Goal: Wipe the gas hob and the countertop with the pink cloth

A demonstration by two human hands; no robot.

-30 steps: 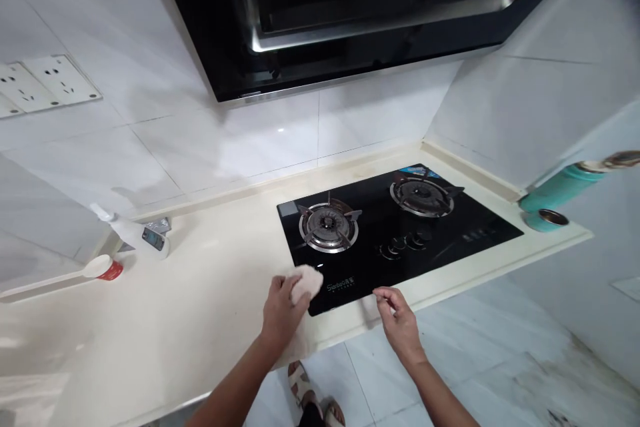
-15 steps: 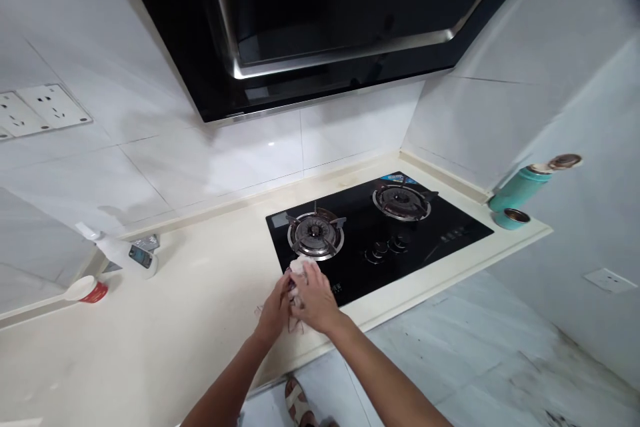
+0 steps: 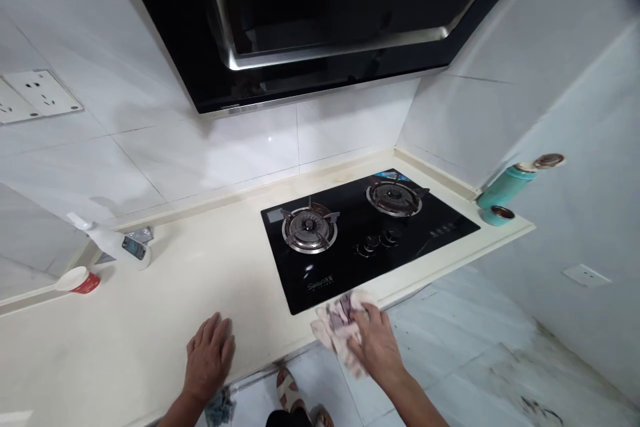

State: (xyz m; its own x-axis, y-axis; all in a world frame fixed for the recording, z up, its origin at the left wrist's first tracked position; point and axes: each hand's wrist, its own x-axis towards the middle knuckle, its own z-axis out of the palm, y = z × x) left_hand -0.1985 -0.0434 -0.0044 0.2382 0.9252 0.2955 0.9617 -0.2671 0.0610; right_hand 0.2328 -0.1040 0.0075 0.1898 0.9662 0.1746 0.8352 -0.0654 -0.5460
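Note:
A pale pink cloth (image 3: 340, 327) with purple patches hangs from my right hand (image 3: 377, 343), pinched between thumb and fingers. It is held at the counter's front edge, just below the gas stove (image 3: 340, 277). My left hand (image 3: 210, 353) rests on the cream countertop (image 3: 240, 293) left of the stove, its fingers lying on the surface and holding nothing. The stove has a black glass top with a left burner (image 3: 309, 230), a right burner (image 3: 395, 199) and two knobs (image 3: 379, 241) between them.
A white spray bottle (image 3: 117, 247) and a red and white cup (image 3: 80, 280) stand at the left by the wall. A teal thermos (image 3: 507, 187) and a small teal cup (image 3: 497, 215) are at the right end. A black range hood (image 3: 325, 13) overhangs the stove.
My hands, together on the cloth at the stove's front left corner, have separated. The left let go and moved left onto the countertop; the right carried the cloth right and toward me.

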